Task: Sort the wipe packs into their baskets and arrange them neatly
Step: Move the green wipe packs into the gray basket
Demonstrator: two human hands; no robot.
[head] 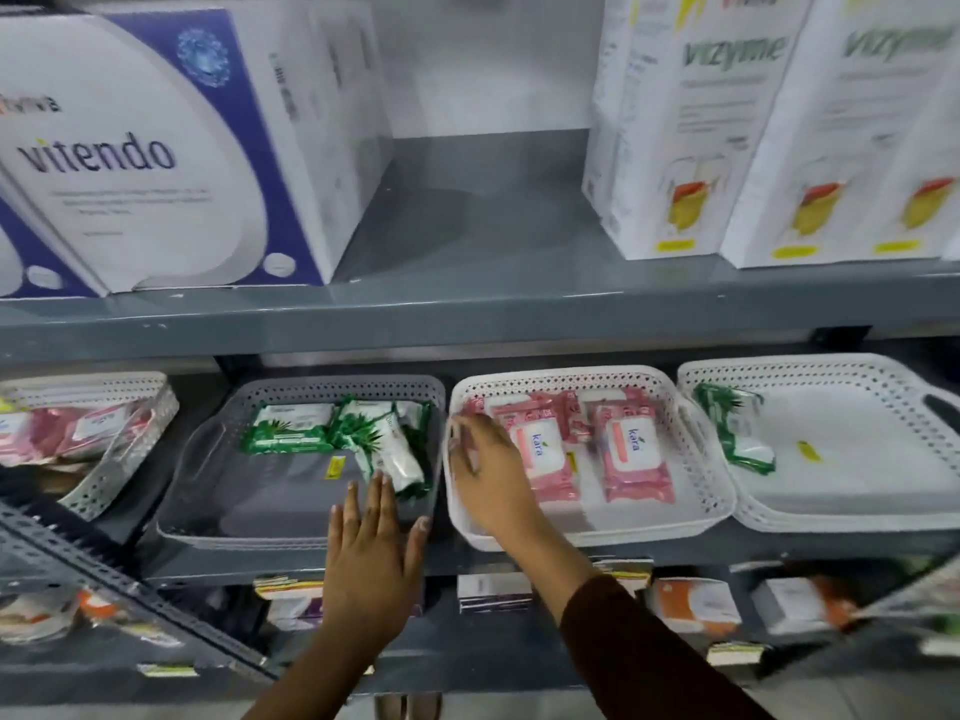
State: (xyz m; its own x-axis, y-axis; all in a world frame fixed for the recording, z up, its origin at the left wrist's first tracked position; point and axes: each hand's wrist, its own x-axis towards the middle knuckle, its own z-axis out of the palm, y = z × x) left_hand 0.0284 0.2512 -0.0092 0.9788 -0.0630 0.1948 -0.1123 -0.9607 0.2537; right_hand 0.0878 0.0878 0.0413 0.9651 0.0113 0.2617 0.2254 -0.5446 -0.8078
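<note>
A grey basket (208,527) on the middle shelf holds green wipe packs (296,428) at its back. My left hand (371,553) is flat and open over its front right corner, holding nothing. Beside it a white basket (701,491) holds pink wipe packs (636,452). My right hand (485,470) reaches into the left side of that basket, fingers spread, touching the leftmost pink packs without gripping one. Further right, a stack of white baskets (857,491) contains one green pack (732,428). A tilted white basket (135,439) at the far left holds more pink packs (62,428).
The upper shelf (467,304) carries large white boxes, left (156,148) and right (753,122), with a gap between them. The lower shelf holds small boxes and packs (691,605). A perforated grey metal rail (104,579) slants across the lower left.
</note>
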